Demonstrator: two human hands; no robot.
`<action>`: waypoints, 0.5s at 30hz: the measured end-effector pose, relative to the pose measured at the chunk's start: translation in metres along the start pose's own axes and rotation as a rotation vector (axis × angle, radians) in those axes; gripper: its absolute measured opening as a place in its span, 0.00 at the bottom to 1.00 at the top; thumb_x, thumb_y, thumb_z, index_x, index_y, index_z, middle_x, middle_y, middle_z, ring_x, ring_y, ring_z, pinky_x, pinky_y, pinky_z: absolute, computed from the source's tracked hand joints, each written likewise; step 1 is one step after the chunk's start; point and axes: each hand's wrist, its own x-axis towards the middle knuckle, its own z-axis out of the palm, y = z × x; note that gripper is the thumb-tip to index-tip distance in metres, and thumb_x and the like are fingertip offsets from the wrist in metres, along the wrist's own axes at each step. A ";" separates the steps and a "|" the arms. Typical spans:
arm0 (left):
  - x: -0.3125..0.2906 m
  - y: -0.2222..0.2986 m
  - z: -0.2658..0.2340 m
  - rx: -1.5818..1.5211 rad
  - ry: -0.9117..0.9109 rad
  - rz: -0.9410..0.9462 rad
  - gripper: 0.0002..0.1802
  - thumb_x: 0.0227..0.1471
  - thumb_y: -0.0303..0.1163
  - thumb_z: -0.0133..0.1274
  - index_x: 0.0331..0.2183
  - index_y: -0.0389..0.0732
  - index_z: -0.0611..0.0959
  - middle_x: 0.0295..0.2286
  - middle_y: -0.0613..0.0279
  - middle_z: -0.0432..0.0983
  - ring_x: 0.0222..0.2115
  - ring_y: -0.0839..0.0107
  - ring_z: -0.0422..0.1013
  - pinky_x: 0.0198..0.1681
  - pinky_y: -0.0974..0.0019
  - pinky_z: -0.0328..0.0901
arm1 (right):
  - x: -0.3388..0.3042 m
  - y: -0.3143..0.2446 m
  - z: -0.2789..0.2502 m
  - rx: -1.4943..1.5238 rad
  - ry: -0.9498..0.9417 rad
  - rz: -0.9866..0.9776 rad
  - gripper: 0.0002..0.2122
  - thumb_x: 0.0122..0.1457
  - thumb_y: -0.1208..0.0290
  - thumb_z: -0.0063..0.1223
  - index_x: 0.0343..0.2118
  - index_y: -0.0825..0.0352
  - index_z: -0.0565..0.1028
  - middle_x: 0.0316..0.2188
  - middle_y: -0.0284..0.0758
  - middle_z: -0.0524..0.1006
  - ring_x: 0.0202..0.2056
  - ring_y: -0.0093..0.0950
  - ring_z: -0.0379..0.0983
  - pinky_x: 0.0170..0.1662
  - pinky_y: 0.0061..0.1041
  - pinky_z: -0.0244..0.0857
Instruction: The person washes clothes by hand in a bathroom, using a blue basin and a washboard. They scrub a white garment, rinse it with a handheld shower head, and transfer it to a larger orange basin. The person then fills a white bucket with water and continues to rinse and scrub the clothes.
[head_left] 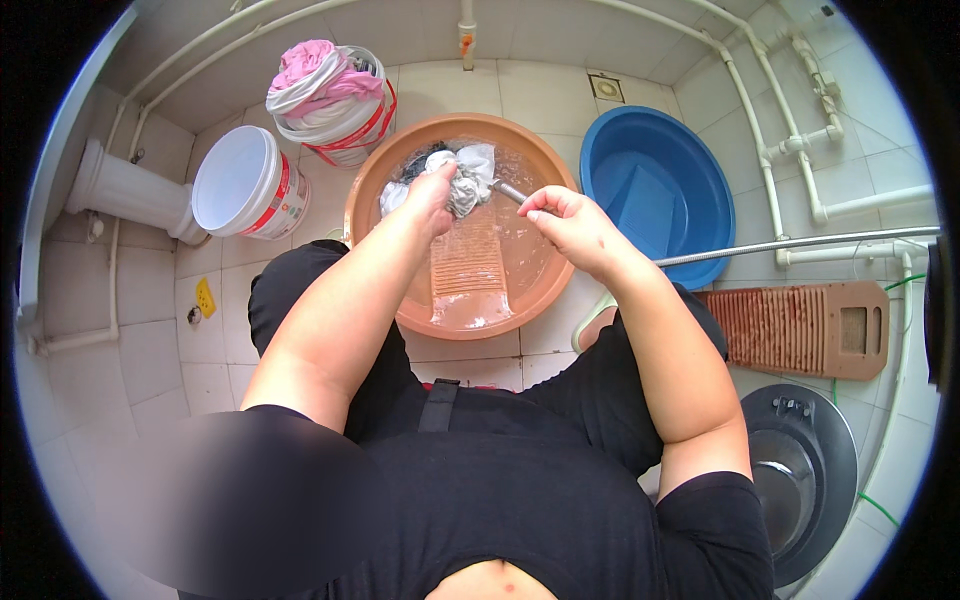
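Note:
In front of me stands a round orange-brown basin (362,190) with water in it and a ridged washboard area (468,262) at its bottom. A bunched wet white cloth (466,196) lies at the basin's far side, with dark fabric (425,160) beside it. My left hand (432,203) is closed on the white cloth, its fingers partly hidden. My right hand (565,222) grips a slim metal tube (510,190), which looks like the end of the flexible metal hose (790,243); its tip is close to the cloth. My right forearm hides part of the hose.
Behind the basin on the left, a bucket (350,150) is heaped with pink and white laundry (318,75); a white bucket (240,180) stands nearer. On the right are a blue tub (715,180), a brown washboard (800,330) and a dark grey basin (835,470). White pipes (740,100) line the walls.

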 end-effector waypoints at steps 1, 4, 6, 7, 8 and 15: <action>0.000 0.000 -0.002 0.050 0.006 -0.030 0.16 0.54 0.37 0.45 0.42 0.38 0.69 0.36 0.55 0.72 0.32 0.61 0.72 0.27 0.52 0.68 | 0.000 0.003 0.000 0.006 -0.022 -0.012 0.06 0.54 0.72 0.45 0.33 0.66 0.71 0.22 0.22 0.66 0.25 0.13 0.58 0.29 0.14 0.55; -0.028 0.004 0.018 0.257 0.117 -0.086 0.21 0.55 0.43 0.40 0.45 0.39 0.68 0.41 0.52 0.69 0.40 0.56 0.67 0.37 0.38 0.60 | -0.003 0.004 -0.002 -0.023 -0.045 -0.013 0.06 0.53 0.72 0.45 0.33 0.65 0.72 0.22 0.22 0.65 0.24 0.12 0.58 0.28 0.14 0.54; -0.046 0.009 0.027 0.382 0.161 -0.125 0.25 0.55 0.46 0.39 0.48 0.38 0.66 0.45 0.49 0.67 0.45 0.53 0.64 0.43 0.33 0.53 | -0.004 0.000 -0.001 -0.042 -0.064 -0.020 0.06 0.53 0.72 0.45 0.33 0.65 0.72 0.21 0.21 0.65 0.24 0.12 0.57 0.28 0.14 0.54; -0.017 0.006 0.003 0.501 0.206 -0.150 0.32 0.53 0.49 0.41 0.54 0.39 0.59 0.53 0.49 0.55 0.53 0.47 0.54 0.48 0.28 0.42 | -0.005 -0.004 0.001 -0.044 -0.087 -0.036 0.06 0.53 0.72 0.45 0.32 0.65 0.72 0.21 0.21 0.65 0.24 0.12 0.57 0.28 0.14 0.54; -0.001 -0.002 -0.006 0.600 0.221 -0.097 0.32 0.53 0.50 0.40 0.53 0.38 0.61 0.52 0.48 0.57 0.52 0.50 0.55 0.49 0.35 0.45 | -0.006 -0.006 0.001 -0.049 -0.099 -0.046 0.06 0.53 0.72 0.45 0.32 0.64 0.72 0.21 0.21 0.65 0.24 0.12 0.57 0.28 0.14 0.54; -0.046 0.009 0.021 1.099 0.285 0.094 0.35 0.53 0.53 0.37 0.48 0.29 0.67 0.49 0.45 0.62 0.50 0.56 0.59 0.50 0.59 0.55 | -0.009 -0.004 -0.002 -0.098 -0.134 -0.044 0.07 0.53 0.71 0.45 0.32 0.66 0.72 0.24 0.27 0.68 0.27 0.17 0.61 0.32 0.17 0.57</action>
